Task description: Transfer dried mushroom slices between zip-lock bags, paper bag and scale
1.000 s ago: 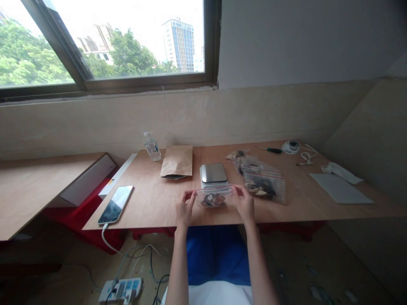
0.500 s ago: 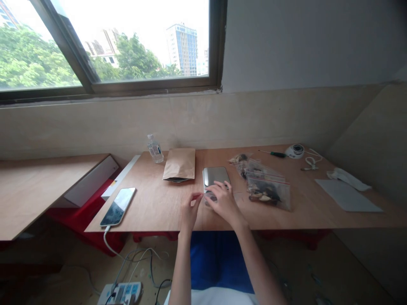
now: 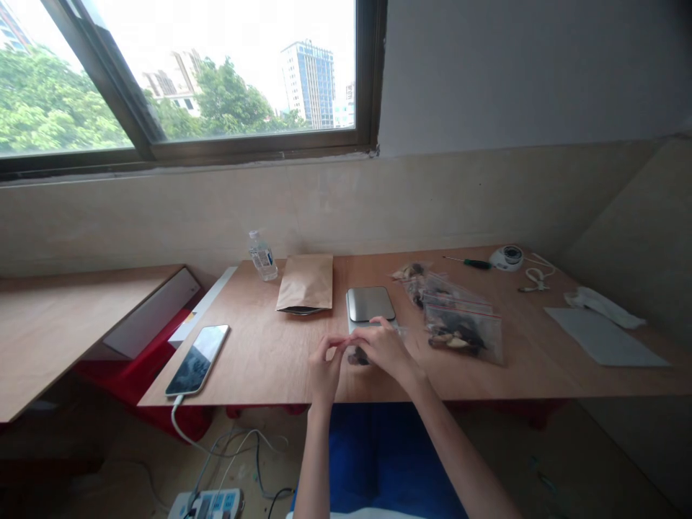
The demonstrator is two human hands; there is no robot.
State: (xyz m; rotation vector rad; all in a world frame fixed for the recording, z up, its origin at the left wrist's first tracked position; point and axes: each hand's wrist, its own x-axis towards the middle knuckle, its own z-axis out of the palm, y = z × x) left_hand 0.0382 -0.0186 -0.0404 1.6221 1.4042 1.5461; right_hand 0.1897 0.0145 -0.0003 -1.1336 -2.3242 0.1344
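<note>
Between my hands is a small clear zip bag [image 3: 359,355] with dark pieces in its lower part, close to the table's front edge. My left hand [image 3: 326,364] pinches its top edge at the left corner. The fingers of my right hand [image 3: 381,346] are closed on the same top edge, close to the left fingertips, and partly cover the bag. Just beyond the hands lies a flat scale with a silver plate [image 3: 371,303], its front part hidden by my right hand. To the right, several zip bags of dark and pale dried pieces [image 3: 459,337] overlap one another.
A brown paper pouch [image 3: 306,283] and a water bottle [image 3: 263,256] are at the back left. A phone [image 3: 197,360] with a charging cable lies at the left edge. Farther right are a screwdriver [image 3: 476,264], a dome camera [image 3: 507,257] and a white sheet [image 3: 602,337].
My right hand's fingertips have moved left along the bag's top edge, meeting the left fingertips. More of the bag's dark contents shows below. The whole view has shifted slightly.
</note>
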